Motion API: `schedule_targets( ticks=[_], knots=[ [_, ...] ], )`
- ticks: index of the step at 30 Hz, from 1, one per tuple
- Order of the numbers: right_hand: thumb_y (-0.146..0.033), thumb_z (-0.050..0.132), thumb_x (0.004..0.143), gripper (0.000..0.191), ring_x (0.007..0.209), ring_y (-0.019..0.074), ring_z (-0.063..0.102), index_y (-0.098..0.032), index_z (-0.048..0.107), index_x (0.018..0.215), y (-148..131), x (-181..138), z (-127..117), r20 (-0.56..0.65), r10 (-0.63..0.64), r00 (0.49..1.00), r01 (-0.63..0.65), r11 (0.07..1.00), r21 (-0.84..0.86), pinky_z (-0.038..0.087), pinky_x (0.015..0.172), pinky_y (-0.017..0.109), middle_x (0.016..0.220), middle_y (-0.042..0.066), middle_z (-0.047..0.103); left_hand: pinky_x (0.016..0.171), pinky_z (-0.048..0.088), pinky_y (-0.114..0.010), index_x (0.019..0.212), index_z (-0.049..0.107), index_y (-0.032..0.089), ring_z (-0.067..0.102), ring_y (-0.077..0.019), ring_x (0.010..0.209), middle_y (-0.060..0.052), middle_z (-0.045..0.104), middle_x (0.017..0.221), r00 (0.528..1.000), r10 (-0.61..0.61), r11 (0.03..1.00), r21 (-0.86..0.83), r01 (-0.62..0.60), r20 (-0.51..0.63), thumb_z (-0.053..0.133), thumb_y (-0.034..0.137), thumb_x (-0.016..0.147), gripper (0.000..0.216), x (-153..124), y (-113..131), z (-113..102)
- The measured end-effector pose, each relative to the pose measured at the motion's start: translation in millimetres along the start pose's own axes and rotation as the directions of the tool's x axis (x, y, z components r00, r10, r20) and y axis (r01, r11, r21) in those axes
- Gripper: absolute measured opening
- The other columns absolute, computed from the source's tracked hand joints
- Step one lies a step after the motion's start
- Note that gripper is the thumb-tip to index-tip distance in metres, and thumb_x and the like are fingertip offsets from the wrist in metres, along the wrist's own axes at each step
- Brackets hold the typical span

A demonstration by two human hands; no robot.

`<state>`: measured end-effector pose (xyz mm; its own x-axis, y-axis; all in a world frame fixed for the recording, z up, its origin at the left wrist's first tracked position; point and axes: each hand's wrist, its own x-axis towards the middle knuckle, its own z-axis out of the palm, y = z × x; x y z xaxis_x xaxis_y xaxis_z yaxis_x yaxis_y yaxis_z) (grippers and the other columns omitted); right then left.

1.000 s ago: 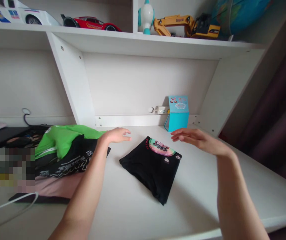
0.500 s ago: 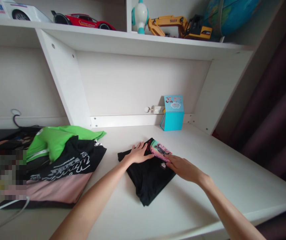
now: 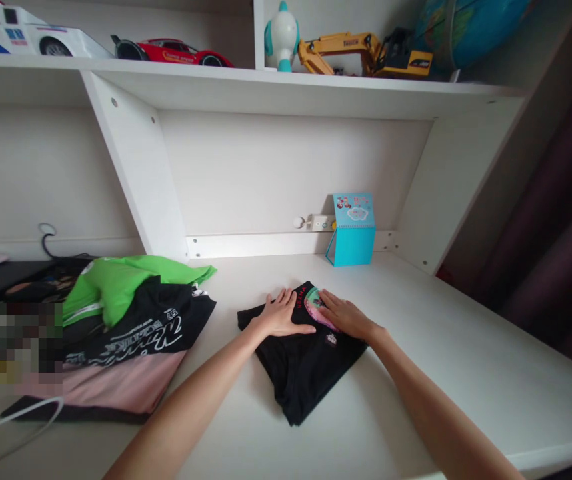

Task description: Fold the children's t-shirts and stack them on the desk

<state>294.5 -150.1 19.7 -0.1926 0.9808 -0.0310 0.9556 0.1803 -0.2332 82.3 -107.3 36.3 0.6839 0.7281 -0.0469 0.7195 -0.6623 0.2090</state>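
Centrally, left hand point(image 3: 277, 320) palm down, fingers spread wide, pressed flat on a folded black garment point(image 3: 309, 373). Just beside it, right hand point(image 3: 345, 317) also flat on the cloth, fingers outstretched and closer together, partly covering a round pink-and-green print point(image 3: 315, 311). Near the garment's far corner, red lettering; toward the viewer, another corner pointing down the white worktop point(image 3: 491, 380). To the left, well apart from the folded piece, a heap of clothes: bright green garment point(image 3: 111, 287) on top, black garment with white lettering point(image 3: 186, 317) below, then pink garment point(image 3: 131, 383). Beyond the hands, against the back panel, a blue desk calendar point(image 3: 353, 245) beside a white socket strip point(image 3: 320, 223). Overhead, on a white shelf point(image 3: 176, 71), from left to right: white toy car point(image 3: 31, 37), red toy car point(image 3: 176, 52), white-and-teal toy point(image 3: 285, 39), yellow toy excavator point(image 3: 357, 44), globe point(image 3: 473, 30).
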Motion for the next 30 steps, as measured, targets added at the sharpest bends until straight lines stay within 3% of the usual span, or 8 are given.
schedule_targets(
  ticks=[5, 8, 13, 19, 21, 24, 27, 30],
  knots=[
    [-0.048, 0.021, 0.09, 0.056, 0.132, 0.0202, 0.015, -0.025, 0.013, 0.141, -1, 2, 4, -0.063, 0.151, 0.987, -0.154, 0.987, -0.041, 0.022, 0.102, 0.046, 0.145, 0.004, 0.019, 0.097, 0.007, -0.064, 0.138, 0.021, 0.01, 0.005, -0.0387, 0.131, -0.022, 0.013, 0.143, 0.992, -0.12, 0.993, -0.003, 0.12, 0.044, 0.027, 0.071, 0.075, 0.088, -19, 30, -7],
    [-0.048, 0.018, 0.09, 0.058, 0.132, 0.0277, 0.016, -0.019, 0.016, 0.14, -1, -3, 3, -0.112, 0.304, 0.946, -0.31, 0.95, -0.042, 0.023, 0.096, 0.057, 0.145, 0.011, 0.017, 0.094, 0.007, -0.066, 0.139, 0.022, 0.02, 0.006, -0.0419, 0.13, -0.018, 0.012, 0.144, 0.993, -0.048, 0.998, -0.033, 0.052, 0.106, 0.036, 0.074, 0.069, 0.089, -32, 50, -6],
    [-0.043, 0.03, 0.088, 0.055, 0.13, 0.0348, 0.016, -0.006, 0.044, 0.126, -5, -39, -8, -0.207, 0.439, 0.874, -0.469, 0.873, -0.13, 0.022, 0.094, 0.059, 0.139, 0.023, 0.025, 0.095, -0.001, -0.067, 0.135, 0.032, 0.026, 0.004, -0.0362, 0.132, -0.009, 0.018, 0.144, 0.996, -0.078, 0.995, 0.068, 0.076, 0.036, 0.037, 0.05, 0.082, 0.058, -34, 40, -9],
    [-0.042, 0.04, 0.085, 0.035, 0.119, 0.0323, 0.036, -0.018, 0.066, 0.089, -50, -94, -16, -0.252, 0.199, 0.947, -0.257, 0.939, -0.227, 0.021, 0.098, 0.052, 0.106, 0.019, 0.058, 0.097, -0.001, -0.063, 0.133, 0.036, 0.018, 0.0, -0.0335, 0.133, -0.015, 0.014, 0.145, 0.947, -0.223, 0.93, 0.241, 0.277, -0.23, 0.043, 0.021, 0.081, 0.053, -35, 4, -11],
    [-0.043, 0.037, 0.086, 0.038, 0.124, 0.0282, 0.032, -0.02, 0.061, 0.104, -60, -96, -16, -0.263, 0.086, 0.961, -0.139, 0.972, -0.191, 0.018, 0.102, 0.049, 0.122, 0.015, 0.051, 0.098, 0.005, -0.062, 0.137, 0.028, 0.018, 0.002, -0.0338, 0.133, -0.016, 0.012, 0.145, 0.947, -0.201, 0.954, 0.172, 0.248, -0.251, 0.039, 0.031, 0.085, 0.055, -40, 2, -5],
    [-0.052, 0.033, 0.085, 0.059, 0.132, 0.0254, 0.014, -0.021, 0.035, 0.134, -64, -84, -11, -0.195, -0.01, 0.981, -0.009, 0.995, -0.096, 0.016, 0.104, 0.048, 0.144, 0.008, 0.022, 0.099, 0.01, -0.059, 0.14, 0.018, 0.014, 0.002, -0.0342, 0.133, -0.018, 0.01, 0.145, 0.963, -0.169, 0.979, 0.076, 0.188, -0.211, 0.031, 0.057, 0.083, 0.072, -45, -2, 3],
    [-0.063, 0.026, 0.082, 0.073, 0.134, 0.0258, 0.006, -0.021, 0.016, 0.141, -62, -72, -2, -0.031, 0.019, 0.999, -0.02, 1.0, -0.01, 0.016, 0.104, 0.049, 0.146, 0.007, 0.012, 0.099, 0.006, -0.06, 0.14, 0.017, 0.014, 0.005, -0.0327, 0.133, -0.018, 0.011, 0.145, 0.966, -0.204, 0.976, 0.05, 0.214, -0.16, 0.026, 0.069, 0.078, 0.083, -42, -18, 4],
    [-0.065, 0.023, 0.082, 0.076, 0.133, 0.027, 0.004, -0.019, 0.012, 0.142, -61, -69, 7, 0.004, 0.064, 0.998, -0.064, 0.998, -0.019, 0.013, 0.104, 0.05, 0.146, 0.009, 0.01, 0.098, 0.003, -0.062, 0.139, 0.02, 0.017, 0.012, -0.0315, 0.132, -0.014, 0.016, 0.145, 0.956, -0.262, 0.962, 0.046, 0.27, -0.135, 0.023, 0.068, 0.08, 0.078, -33, -42, 0]
  ],
)
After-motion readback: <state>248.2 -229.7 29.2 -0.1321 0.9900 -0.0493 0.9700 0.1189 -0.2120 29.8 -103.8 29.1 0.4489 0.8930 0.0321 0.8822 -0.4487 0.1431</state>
